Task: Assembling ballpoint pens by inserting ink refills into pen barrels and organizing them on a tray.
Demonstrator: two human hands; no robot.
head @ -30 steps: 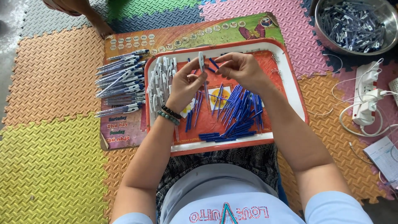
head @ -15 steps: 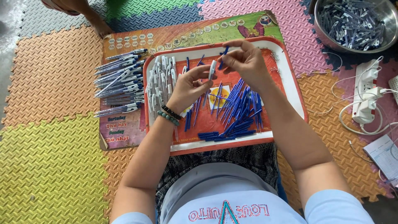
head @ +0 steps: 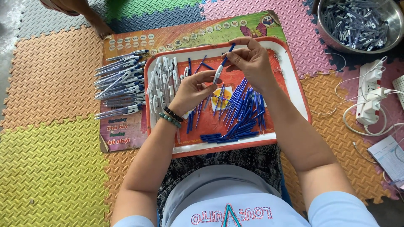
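A floor of coloured foam mats is seen under a red tray. Left of the tray, finished pens are piled. Over it, a pen barrel is pinched by the left hand, and a blue refill is gripped by the right hand. Many blue refills are left loose. Right of the tray, the contents of the steel bowl are hard to make out.

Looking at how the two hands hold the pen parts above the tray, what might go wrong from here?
1. The left hand pinches a white pen barrel and the right hand a thin blue refill by its end; the refill may slip or bend.
2. A dropped part would likely fall among the loose blue refills on the tray and get mixed in.
3. The left forearm lies near the white barrels; it may scatter them.
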